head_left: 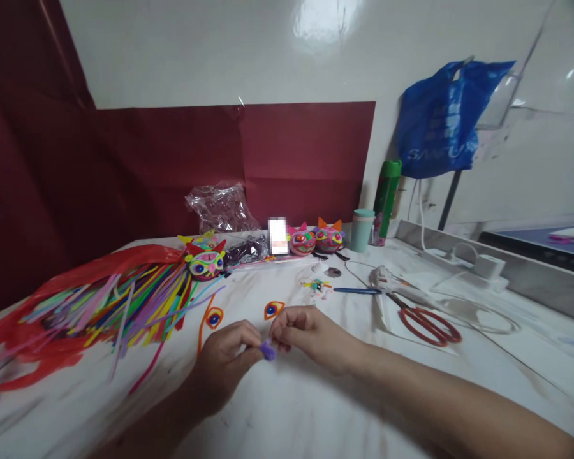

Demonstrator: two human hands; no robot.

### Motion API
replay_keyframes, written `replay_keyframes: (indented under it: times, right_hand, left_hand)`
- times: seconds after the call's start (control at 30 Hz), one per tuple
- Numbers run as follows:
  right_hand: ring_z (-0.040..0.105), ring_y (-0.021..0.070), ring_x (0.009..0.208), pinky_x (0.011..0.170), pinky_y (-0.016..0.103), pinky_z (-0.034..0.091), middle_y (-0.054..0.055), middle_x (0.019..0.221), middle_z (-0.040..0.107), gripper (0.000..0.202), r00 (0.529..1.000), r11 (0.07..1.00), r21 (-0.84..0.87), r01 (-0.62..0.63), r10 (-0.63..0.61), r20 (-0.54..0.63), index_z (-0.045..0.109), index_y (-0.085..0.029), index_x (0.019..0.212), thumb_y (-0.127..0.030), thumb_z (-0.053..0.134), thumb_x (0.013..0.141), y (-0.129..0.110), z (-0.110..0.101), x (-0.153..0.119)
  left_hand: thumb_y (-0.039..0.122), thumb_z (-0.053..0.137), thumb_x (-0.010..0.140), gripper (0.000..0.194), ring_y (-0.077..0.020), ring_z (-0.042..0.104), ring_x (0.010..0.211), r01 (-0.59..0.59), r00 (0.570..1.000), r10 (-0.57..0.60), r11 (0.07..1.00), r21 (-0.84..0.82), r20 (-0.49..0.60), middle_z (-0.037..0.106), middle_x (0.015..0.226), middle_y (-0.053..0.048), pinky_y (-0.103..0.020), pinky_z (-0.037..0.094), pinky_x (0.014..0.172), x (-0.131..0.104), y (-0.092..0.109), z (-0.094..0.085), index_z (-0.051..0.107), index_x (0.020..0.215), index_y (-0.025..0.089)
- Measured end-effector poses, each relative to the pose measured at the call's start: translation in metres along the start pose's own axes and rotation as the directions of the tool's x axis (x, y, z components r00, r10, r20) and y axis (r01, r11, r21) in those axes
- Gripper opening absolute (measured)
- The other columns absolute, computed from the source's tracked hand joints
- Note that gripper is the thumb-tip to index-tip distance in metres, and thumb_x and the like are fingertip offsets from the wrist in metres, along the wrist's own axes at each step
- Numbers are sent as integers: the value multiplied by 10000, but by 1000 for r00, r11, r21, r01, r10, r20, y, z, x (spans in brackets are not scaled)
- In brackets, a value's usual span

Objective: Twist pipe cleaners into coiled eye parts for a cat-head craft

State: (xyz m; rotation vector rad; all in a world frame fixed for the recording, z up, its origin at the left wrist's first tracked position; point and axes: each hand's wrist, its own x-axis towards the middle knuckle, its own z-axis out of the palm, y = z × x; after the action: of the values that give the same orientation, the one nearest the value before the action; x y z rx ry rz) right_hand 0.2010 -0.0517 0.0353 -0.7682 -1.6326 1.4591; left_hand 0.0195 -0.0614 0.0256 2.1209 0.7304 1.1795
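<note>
Between the thumb and finger of my left hand (229, 357) is a small purple coiled piece (268, 350), perhaps a rolled craft strip. Close against its right side, my right hand (310, 335) has its fingers curled together; what they pinch is hidden. Just beyond the hands lie two orange-rimmed eye shapes with blue centres, the left eye (214, 317) and the right eye (273, 310). An orange strip (203, 325) runs down beside the left eye. Both hands are just above the white table (287, 414).
Many coloured strips (138, 306) lie on a red plastic bag (110, 261) at left. Decorated animal heads (206, 264) stand at the back. Red-handled scissors (430, 325), a blue pen (357, 291), a cup (362, 231) and a power strip (454, 261) are at right.
</note>
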Motion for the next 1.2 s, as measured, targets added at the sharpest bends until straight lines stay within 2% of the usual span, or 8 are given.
replay_keyframes:
  times: [0.13, 0.27, 0.53, 0.67, 0.8, 0.93, 1.07, 1.2]
  right_hand:
    - [472, 76, 507, 556, 220, 366, -26, 536, 560, 134, 996, 987, 137, -78, 73, 41, 598, -130, 628, -261, 621, 646, 1, 3, -2]
    - [485, 78, 509, 562, 219, 364, -29, 523, 571, 98, 997, 980, 184, -74, 67, 42, 613, -130, 621, -227, 622, 637, 3, 3, -5]
    - [483, 80, 525, 577, 228, 370, -15, 578, 569, 189, 997, 990, 129, -52, 44, 63, 590, -131, 661, -313, 639, 676, 6, 1, -7]
    - [496, 104, 590, 604, 246, 387, 6, 638, 561, 178, 992, 990, -74, 119, -122, -34, 559, -138, 695, -306, 564, 755, 9, 6, -12]
    - [519, 126, 667, 640, 247, 400, 26, 691, 565, 109, 914, 849, -430, 308, -389, -113, 560, -143, 708, -184, 503, 792, 11, 13, -19]
    - [539, 131, 694, 655, 242, 419, 41, 723, 578, 124, 871, 769, -513, 381, -485, -79, 575, -140, 752, -134, 463, 805, 12, 15, -22]
    - [551, 140, 720, 685, 252, 432, 45, 740, 589, 143, 889, 803, -463, 377, -454, -64, 585, -141, 768, -84, 454, 769, 13, 15, -21]
    - [539, 140, 683, 664, 255, 428, 34, 704, 578, 74, 914, 857, -423, 295, -382, -138, 573, -148, 713, -175, 527, 763, 13, 18, -19]
  left_hand:
    - [177, 550, 793, 109, -132, 565, 651, 6, 999, -5, 1000, -9, 35, 596, 674, -20, -245, 434, 616, -1, -1, 1, 605, 701, 157]
    - [178, 555, 790, 115, -130, 565, 638, 13, 998, -13, 1000, -2, 56, 601, 666, -23, -244, 431, 614, -2, 0, 2, 609, 692, 153]
    - [188, 571, 774, 102, -154, 578, 681, 115, 991, -106, 986, -125, 80, 623, 705, -45, -271, 431, 652, -2, 2, 7, 627, 699, 146]
    - [198, 611, 740, 93, -130, 535, 657, 219, 975, -222, 913, -344, 31, 582, 661, -9, -245, 409, 629, -3, -6, 12, 596, 661, 152]
    - [220, 609, 739, 144, -105, 464, 620, 252, 955, -296, 867, -430, -37, 492, 608, 27, -227, 366, 602, -5, -13, 17, 542, 629, 156]
    - [202, 573, 748, 154, -95, 427, 600, 281, 938, -336, 884, -374, -91, 458, 598, 38, -214, 340, 573, -6, -10, 18, 510, 614, 161]
    - [205, 539, 756, 142, -87, 393, 548, 284, 934, -325, 928, -243, -149, 444, 589, 44, -204, 321, 516, -5, -2, 18, 504, 625, 164]
    - [199, 516, 762, 142, -105, 433, 579, 223, 952, -230, 973, -58, -203, 463, 604, 32, -218, 356, 548, -6, 0, 19, 494, 625, 171]
